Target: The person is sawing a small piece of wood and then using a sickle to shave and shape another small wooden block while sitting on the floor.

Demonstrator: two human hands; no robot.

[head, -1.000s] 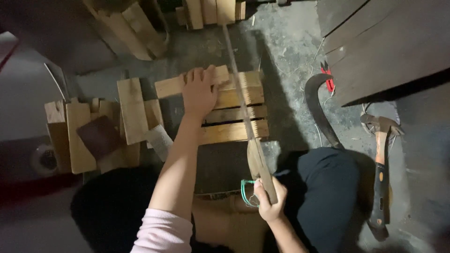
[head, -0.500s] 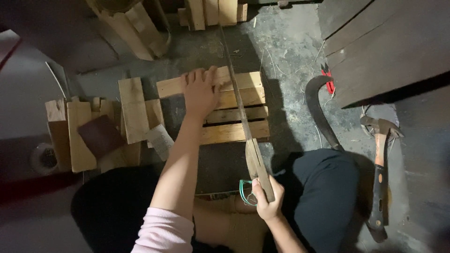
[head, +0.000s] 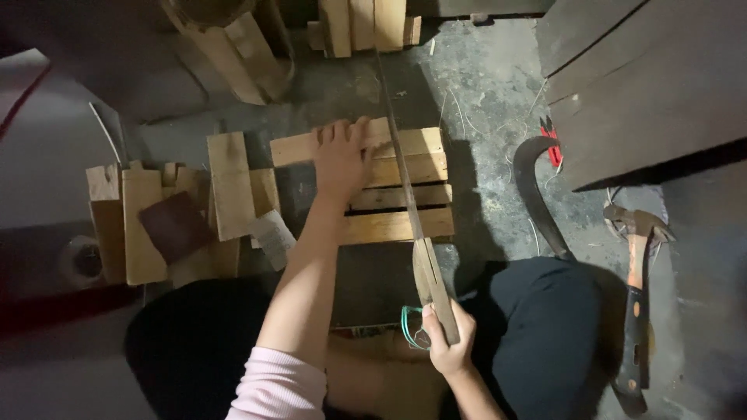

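My left hand point(head: 342, 159) lies flat on a long wooden slat point(head: 299, 146) that rests across a small frame of wooden slats point(head: 405, 198) on the floor. My right hand point(head: 447, 342) grips the wooden handle of a hand saw point(head: 408, 202). The saw's thin blade runs away from me over the slats, just right of my left fingers. A green wire loop point(head: 411, 327) hangs beside my right hand.
Loose wood offcuts point(head: 229, 194) and a dark sanding block point(head: 175, 225) lie to the left. A curved sickle point(head: 537, 198) and a claw hammer point(head: 636, 295) lie on the concrete at right. Dark boards point(head: 646, 85) lean top right; more slats point(head: 366, 23) stand beyond.
The saw and my right hand have slid slightly back and down along the cut. My left hand stays on the slat.
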